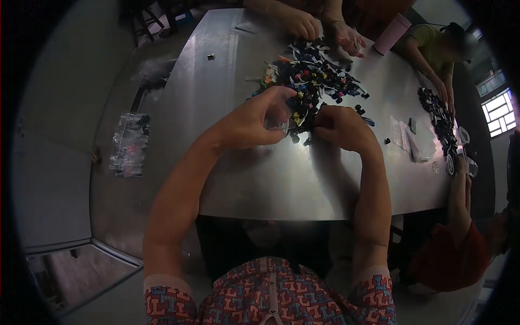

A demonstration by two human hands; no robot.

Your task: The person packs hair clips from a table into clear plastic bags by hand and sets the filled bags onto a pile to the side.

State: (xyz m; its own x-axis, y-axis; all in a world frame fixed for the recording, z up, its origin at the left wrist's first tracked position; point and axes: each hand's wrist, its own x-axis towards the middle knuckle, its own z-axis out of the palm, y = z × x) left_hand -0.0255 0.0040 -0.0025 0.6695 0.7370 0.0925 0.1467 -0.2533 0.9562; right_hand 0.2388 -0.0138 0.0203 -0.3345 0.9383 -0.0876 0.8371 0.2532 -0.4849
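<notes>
1 wide view is taken from head height, faced forward and down. The hands point(349, 129) and surface point(260, 189) are seen from near above.

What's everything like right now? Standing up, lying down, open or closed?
Pink cylindrical bottle: standing; lid state unclear.
Heap of small, mostly black pieces: loose, spread out.
Flat clear plastic bags on the right: lying down.
Clear plastic bags at far left: bunched together; contents unclear.
Left hand: curved, thumb and forefinger apart.
Right hand: fingers curled down.
</notes>
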